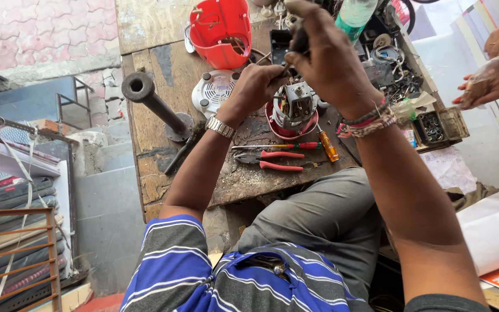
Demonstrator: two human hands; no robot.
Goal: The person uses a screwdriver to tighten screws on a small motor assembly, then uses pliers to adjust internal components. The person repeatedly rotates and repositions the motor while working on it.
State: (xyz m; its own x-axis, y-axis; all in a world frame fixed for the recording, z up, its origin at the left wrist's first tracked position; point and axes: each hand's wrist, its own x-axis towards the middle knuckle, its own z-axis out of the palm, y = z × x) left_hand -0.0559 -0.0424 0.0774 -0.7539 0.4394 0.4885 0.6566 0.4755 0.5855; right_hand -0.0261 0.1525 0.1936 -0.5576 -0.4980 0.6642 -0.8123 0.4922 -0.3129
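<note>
Left hand (258, 86) is pinched shut on a thin tool poking at the motor (293, 107), mid-workbench (151, 124). Right hand (324, 55) is clamped on a black part above it. Pliers (270, 160) lie near the front edge.

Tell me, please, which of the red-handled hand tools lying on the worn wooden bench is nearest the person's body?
The red-handled pliers; they lie on the bench edge side, just below the slim red-handled screwdriver, which sits closer to the motor.
</note>
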